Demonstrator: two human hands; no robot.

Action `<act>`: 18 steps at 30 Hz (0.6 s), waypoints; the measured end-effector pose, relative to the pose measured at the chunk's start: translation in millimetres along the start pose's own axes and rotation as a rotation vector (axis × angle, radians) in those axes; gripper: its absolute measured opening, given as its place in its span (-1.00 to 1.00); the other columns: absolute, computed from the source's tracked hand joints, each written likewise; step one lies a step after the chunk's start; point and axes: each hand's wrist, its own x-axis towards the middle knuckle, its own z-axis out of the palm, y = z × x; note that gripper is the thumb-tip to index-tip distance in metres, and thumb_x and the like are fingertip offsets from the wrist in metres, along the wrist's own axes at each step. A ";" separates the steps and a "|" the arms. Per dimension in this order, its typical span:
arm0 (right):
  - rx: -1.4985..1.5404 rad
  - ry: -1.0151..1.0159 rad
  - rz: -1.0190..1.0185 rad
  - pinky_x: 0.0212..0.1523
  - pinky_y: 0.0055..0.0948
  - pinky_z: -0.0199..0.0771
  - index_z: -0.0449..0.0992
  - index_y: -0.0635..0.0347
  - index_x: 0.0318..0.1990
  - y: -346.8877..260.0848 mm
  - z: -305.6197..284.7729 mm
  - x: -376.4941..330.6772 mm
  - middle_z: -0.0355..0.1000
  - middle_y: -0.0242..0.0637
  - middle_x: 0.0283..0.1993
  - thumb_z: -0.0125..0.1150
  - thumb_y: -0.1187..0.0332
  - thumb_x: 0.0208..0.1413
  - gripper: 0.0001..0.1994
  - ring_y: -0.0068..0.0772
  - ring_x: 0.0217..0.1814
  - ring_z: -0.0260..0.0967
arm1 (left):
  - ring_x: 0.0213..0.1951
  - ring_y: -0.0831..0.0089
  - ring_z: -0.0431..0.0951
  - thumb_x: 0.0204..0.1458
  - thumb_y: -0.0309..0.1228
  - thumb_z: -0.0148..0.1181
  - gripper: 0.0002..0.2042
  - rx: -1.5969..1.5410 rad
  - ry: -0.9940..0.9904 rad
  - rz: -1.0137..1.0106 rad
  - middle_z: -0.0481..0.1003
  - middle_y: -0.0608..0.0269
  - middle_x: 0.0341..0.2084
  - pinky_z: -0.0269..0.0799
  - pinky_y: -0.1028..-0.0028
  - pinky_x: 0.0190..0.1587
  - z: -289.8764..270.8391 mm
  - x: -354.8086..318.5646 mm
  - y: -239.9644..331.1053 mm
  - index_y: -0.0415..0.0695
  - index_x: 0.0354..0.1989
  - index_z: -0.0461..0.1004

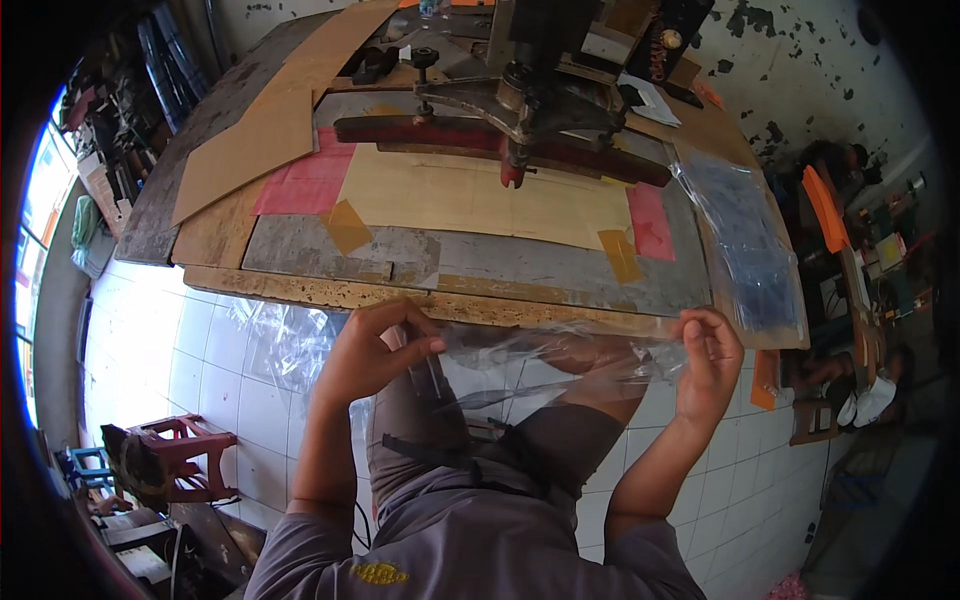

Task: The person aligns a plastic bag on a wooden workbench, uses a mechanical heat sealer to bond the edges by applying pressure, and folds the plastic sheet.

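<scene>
- Over the lap, just in front of the table's near edge, clear plastic film (560, 365) is held stretched sideways between both hands; legs and floor can be seen through it.
- Left hand (372, 350): thumb and forefinger are bent and nearly closed; the film's left end is pinched there.
- Right hand (712, 360): fingers are curled, thumb drawn in; the film's right end is held near the table's right front corner. Exact contact cannot be told, film too see-through.
- Table (390, 295): worn wooden front edge, a grey plate (480, 265) set behind it.
- On the plate, a long pale yellow sheet (480, 200) is laid, with a pink-red sheet (305, 180) seen at its left end and another at its right.
- Across its front corners, two brownish-yellow tape pieces (347, 228) are placed.
- Above the sheet, a red bar (440, 133) is carried by a dark metal press (515, 100).
- Table left: brown cardboard (250, 150) is laid flat.
- Table right: clear plastic sheets (740, 240) are spread near the edge.
- Beside the left hand, lower: crumpled clear plastic (285, 345) is seen.
- Lower left: a dark red stool (190, 455) is stood on white floor tiles (258, 405).
- Far right: another person (825, 370) is partly seen.
</scene>
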 end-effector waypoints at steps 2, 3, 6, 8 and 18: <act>0.029 0.019 -0.025 -0.05 -0.50 0.34 0.61 0.35 -0.14 3.8 -3.0 4.4 0.51 -0.32 -0.24 0.34 0.33 0.32 -0.79 -0.52 -0.19 0.42 | -0.35 0.48 0.63 0.06 -0.44 0.52 -0.84 0.096 0.138 0.179 0.68 0.25 -0.32 0.50 0.45 -0.20 6.3 5.3 0.5 -0.18 -0.31 0.63; 0.065 0.032 -0.025 -0.05 -0.50 0.34 0.61 0.35 -0.13 6.0 -4.9 6.0 0.50 -0.32 -0.24 0.34 0.34 0.32 -0.79 -0.52 -0.19 0.42 | -0.36 0.48 0.62 0.07 -0.46 0.51 -0.84 0.144 0.204 0.270 0.67 0.25 -0.31 0.49 0.47 -0.20 9.5 8.3 2.7 -0.18 -0.29 0.61; 0.160 0.066 -0.006 -0.05 -0.49 0.36 0.60 0.34 -0.11 13.2 -10.1 9.0 0.50 -0.33 -0.25 0.34 0.33 0.32 -0.79 -0.52 -0.17 0.42 | -0.35 0.52 0.63 0.12 -0.51 0.46 -0.80 -0.030 0.099 0.014 0.69 0.24 -0.27 0.51 0.48 -0.17 13.3 5.1 10.6 -0.18 -0.14 0.56; 0.208 0.081 0.031 -0.05 -0.48 0.38 0.60 0.33 -0.09 16.2 -11.4 11.2 0.50 -0.33 -0.25 0.34 0.32 0.32 -0.78 -0.52 -0.16 0.42 | -0.34 0.54 0.64 0.17 -0.53 0.41 -0.75 -0.205 0.079 -0.084 0.70 0.21 -0.25 0.52 0.48 -0.15 16.0 4.2 10.8 -0.19 -0.03 0.52; 0.064 -0.024 0.252 -0.16 -0.48 0.56 0.65 0.32 0.00 72.8 6.6 35.0 0.60 -0.31 -0.23 0.39 0.31 0.32 -0.74 -0.51 -0.24 0.54 | -0.23 0.65 0.66 0.27 -0.50 0.33 -0.67 -0.194 -0.073 -0.122 0.74 0.19 -0.29 0.55 0.53 -0.11 -24.8 57.1 -6.9 -0.27 0.17 0.52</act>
